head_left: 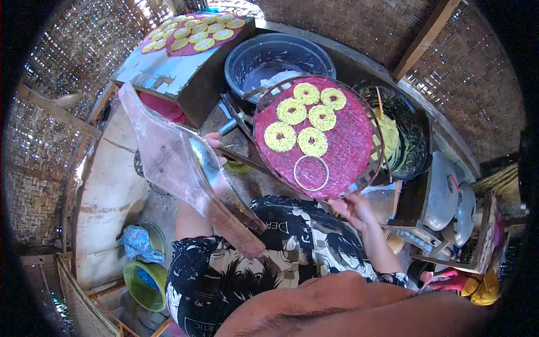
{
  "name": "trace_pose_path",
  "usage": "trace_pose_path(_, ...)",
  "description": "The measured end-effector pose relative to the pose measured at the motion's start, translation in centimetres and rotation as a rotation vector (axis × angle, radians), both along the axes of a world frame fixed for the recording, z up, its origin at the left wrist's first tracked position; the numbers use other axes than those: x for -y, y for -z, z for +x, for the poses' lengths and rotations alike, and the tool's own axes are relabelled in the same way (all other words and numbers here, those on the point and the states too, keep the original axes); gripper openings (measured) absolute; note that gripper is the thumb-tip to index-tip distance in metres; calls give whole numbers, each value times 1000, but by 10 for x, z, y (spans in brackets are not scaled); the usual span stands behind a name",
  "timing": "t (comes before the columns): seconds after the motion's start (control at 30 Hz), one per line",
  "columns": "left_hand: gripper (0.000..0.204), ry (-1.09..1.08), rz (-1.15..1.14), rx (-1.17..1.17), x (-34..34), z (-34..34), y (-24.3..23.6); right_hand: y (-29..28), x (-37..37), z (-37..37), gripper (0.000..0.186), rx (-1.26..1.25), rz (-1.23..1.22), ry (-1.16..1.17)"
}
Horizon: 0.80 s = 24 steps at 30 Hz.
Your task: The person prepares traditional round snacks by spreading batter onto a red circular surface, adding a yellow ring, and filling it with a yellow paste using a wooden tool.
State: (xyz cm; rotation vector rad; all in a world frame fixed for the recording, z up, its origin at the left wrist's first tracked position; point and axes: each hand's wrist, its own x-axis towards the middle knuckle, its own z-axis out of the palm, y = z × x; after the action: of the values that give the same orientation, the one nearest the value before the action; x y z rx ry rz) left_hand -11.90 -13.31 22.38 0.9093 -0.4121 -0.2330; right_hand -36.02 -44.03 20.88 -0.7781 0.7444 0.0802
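Observation:
A wooden hand press [174, 160] with two long arms and a metal part stands tilted at the left. My left hand [213, 140] is mostly hidden behind it, fingers curled round its right side. My right hand [352, 209] grips the near rim of a round woven tray [348, 149] lined with pink mesh. Several yellow lacy dough rings [279, 137] lie on its far and left parts. Near the rim a thin pale hoop [311, 173] rests on the bare mesh.
Behind the tray stands a big dark basin [236, 70] with white residue. More dough rings [205, 44] cover pink mesh on a box at the far left. To the right, a dark-lined basin [412, 151] holds yellow dough [387, 132]. Metal lids [441, 194] and a green tub [132, 281] flank me.

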Motion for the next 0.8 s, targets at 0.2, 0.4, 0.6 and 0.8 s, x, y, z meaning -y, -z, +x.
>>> trace_pose_path(0.2,60,8,33,7,10,-8,-16,-8,3,-26,38,-122,-533,-671)
trace_pose_path(0.4,57,50,608,645,81,-24,-53,-74,-23,9,84,549,-685,-667)
trace_pose_path(0.6,80,718,416,781,118,-1,-79,-106,-27,15,90,464,-340,-695)
trace_pose_path(0.8,65,1021,-566,167,153,9,-115,-108,-12,3,101,283,-43,-696)
